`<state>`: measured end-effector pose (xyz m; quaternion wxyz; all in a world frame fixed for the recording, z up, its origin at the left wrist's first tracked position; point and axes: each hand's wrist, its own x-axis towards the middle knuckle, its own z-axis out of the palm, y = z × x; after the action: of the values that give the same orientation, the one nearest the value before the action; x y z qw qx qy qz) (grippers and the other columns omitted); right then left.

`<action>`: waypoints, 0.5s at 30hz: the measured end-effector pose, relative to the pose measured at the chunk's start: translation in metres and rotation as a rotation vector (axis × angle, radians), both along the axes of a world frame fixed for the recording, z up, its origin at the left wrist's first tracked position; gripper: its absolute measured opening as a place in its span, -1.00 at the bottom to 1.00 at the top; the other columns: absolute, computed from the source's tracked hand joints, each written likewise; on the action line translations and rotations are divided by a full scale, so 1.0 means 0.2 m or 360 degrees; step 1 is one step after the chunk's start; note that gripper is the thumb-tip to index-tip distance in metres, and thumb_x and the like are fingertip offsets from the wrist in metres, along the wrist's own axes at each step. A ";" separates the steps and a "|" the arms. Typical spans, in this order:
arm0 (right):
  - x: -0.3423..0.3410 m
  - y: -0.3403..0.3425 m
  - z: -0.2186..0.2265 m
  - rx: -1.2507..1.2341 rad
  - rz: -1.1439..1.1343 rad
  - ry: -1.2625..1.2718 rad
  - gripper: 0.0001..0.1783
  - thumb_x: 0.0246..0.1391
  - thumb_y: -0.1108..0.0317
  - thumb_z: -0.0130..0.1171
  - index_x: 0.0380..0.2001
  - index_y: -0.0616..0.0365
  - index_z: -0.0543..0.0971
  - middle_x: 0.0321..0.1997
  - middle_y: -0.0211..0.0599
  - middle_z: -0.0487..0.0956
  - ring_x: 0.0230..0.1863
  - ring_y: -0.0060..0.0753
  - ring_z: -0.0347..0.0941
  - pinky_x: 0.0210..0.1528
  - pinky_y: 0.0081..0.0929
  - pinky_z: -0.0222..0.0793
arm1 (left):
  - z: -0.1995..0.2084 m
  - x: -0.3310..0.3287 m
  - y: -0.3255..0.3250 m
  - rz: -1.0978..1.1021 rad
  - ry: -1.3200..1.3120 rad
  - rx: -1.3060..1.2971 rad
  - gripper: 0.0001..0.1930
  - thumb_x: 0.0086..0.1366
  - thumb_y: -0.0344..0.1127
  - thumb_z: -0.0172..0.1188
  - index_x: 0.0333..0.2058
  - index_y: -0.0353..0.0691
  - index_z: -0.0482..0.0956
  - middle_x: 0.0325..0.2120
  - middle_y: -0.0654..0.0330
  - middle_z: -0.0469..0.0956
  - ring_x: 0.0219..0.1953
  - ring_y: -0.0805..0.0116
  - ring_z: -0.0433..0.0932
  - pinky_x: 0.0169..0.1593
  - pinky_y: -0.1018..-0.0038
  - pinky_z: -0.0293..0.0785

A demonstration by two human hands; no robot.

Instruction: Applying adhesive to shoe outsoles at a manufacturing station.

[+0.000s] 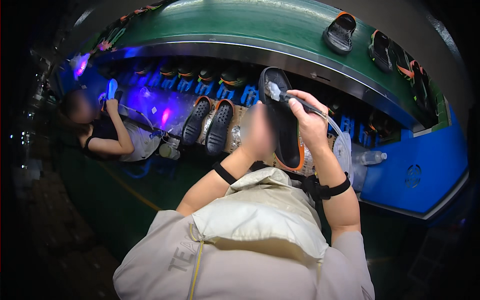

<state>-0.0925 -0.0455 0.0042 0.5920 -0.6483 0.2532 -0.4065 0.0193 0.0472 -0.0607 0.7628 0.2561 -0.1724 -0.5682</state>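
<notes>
My right hand (312, 122) is closed round the dark handle of a glue brush (305, 104), which has a pale hose trailing from it. The brush's white bristles touch the inside of a dark, rimmed shoe sole (268, 79). My left hand (259, 131), partly blurred, grips this sole from its left side; some of its fingers are hidden. Just below, between my hands, is a black clog (288, 142) with an orange rim; whether it joins the sole I cannot tell. To the left, a pair of black clogs with orange edging, one nearer (220, 127) and one beyond (196, 121), rests on the bench.
A green conveyor belt (235, 22) with a metal edge runs across the back, carrying several shoes. Beneath it, shoes stand on blue holders (225, 92). At right are a clear bottle (372, 158) and a blue cabinet (415, 170). Another person (112, 132) works at the left under purple light.
</notes>
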 end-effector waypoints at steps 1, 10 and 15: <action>-0.04 -0.01 0.01 -0.0064 0.0062 0.0170 -0.76 0.20 0.43 0.35 -0.08 0.24 0.73 -0.30 -0.41 0.68 -0.30 -0.65 0.51 -0.22 -0.61 0.42 | 0.00 0.02 -0.01 0.0012 -0.0091 0.0001 -0.26 0.62 0.26 -0.46 0.37 -0.23 0.35 0.29 0.12 0.48 0.34 0.26 0.42 0.45 0.27 0.27; -0.27 -0.13 0.24 -0.0336 0.0640 0.0696 -0.72 0.07 0.38 0.41 -0.12 0.20 0.76 -0.22 -0.17 0.74 -0.18 -0.35 0.66 -0.05 -0.39 0.56 | -0.07 0.14 -0.07 -0.0108 0.0097 -0.0009 -0.16 0.56 0.36 -0.54 0.34 -0.23 0.37 0.21 0.00 0.54 0.26 0.08 0.52 0.38 0.14 0.41; -0.08 -0.11 0.13 -0.0189 -0.0074 -0.0214 -0.71 0.17 0.47 0.37 -0.03 0.24 0.73 -0.20 -0.26 0.71 -0.15 -0.51 0.60 -0.06 -0.52 0.49 | 0.02 -0.07 -0.06 0.0030 -0.0098 0.0093 -0.22 0.59 0.31 -0.48 0.36 -0.19 0.37 0.28 0.13 0.50 0.33 0.21 0.45 0.43 0.22 0.32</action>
<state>-0.1088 -0.0669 0.0297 0.5584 -0.6475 0.2033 -0.4770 0.0049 0.0353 -0.0558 0.7547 0.2970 -0.1767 -0.5577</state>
